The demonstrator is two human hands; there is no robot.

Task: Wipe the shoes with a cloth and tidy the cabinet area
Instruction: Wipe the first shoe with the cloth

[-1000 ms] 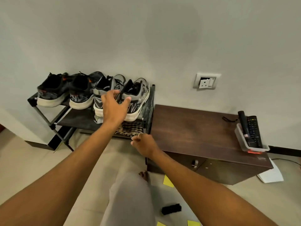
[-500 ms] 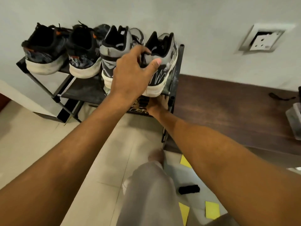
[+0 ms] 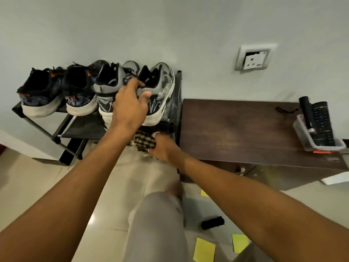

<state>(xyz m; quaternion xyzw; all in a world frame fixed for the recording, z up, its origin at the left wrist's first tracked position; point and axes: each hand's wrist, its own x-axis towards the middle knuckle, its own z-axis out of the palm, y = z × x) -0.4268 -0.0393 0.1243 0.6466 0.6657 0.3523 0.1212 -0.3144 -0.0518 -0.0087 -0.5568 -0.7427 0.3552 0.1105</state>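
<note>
Two pairs of sneakers stand on the top shelf of a black shoe rack (image 3: pixel 64 127): a black pair (image 3: pixel 56 91) at the left, a grey pair (image 3: pixel 160 82) at the right. My left hand (image 3: pixel 130 106) grips the heels of the grey pair, fingers between the two shoes and thumb on the right one. Below them, a brown-and-cream checked cloth (image 3: pixel 141 142) lies on the lower shelf, partly pulled out over its front edge. My right hand (image 3: pixel 162 148) holds that cloth, a ring on one finger.
A dark wooden cabinet (image 3: pixel 245 133) stands right of the rack, with a clear tray (image 3: pixel 309 140) of remotes on its right end. A wall socket (image 3: pixel 254 58) is above. On the tiled floor lie a black brush (image 3: pixel 212 223), yellow sticky notes (image 3: pixel 204 249) and white paper (image 3: pixel 336 178).
The view has pulled back from the rack. My right hand has drawn the checked cloth outward from under the grey shoes. My left hand keeps its grip on the grey pair.
</note>
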